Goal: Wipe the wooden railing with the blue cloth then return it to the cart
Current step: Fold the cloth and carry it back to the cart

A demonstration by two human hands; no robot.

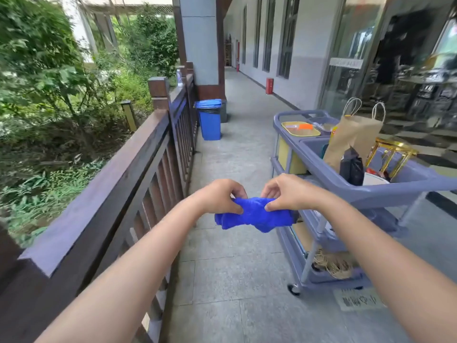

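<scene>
Head view: both arms reach forward over a paved walkway. The left hand (218,195) and right hand (286,193) each pinch the bunched blue cloth (254,215) between thumb and fingers, in mid-air. The wooden railing (128,164) borders the left; the cart (329,179) stands right, open floor between.

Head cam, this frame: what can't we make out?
- Blue cloth: bunched between left hand and right hand; fingers cover its top edge.
- Cart: right end cut off by frame edge; paper bag hides tray contents.
- Floor sign: text blurred.
- Railing: near end out of frame.
</scene>
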